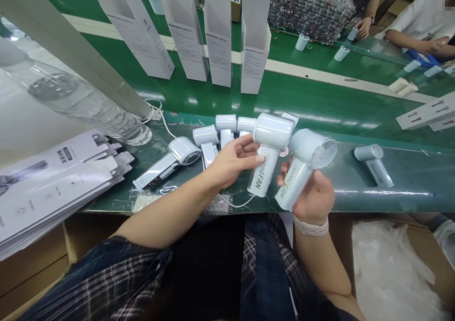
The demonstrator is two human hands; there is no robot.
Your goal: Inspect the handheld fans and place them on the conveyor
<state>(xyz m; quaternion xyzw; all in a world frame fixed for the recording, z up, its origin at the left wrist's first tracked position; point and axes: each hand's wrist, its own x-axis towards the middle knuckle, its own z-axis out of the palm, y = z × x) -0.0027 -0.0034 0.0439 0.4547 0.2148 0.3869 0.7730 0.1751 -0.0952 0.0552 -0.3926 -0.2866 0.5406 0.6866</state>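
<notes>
On my head-camera feed, the left hand (pixel 234 163) is clamped on the left fan (pixel 270 151) and the right hand (pixel 315 199) on the right fan (pixel 302 164). Both are above the bench (pixel 421 169); I cannot confirm whether they touch.

Free run of surface (pixel 346 183): R hand (pixel 315 199) to lone fan (pixel 377 169), pass OK. Btwn hands: held fans (pixel 272 131) block. L hand (pixel 232 162) side tight: loose fans (pixel 205 135) just beyond, white cable (pixel 237 206) nr front edge, bottle (pixel 87 104) + flat-carton stack (pixel 53 183) far L. Fwd: upright boxes (pixel 254 60), narrow gaps; green strip (pixel 213 102) btwn boxes & loose fans has room.
</notes>
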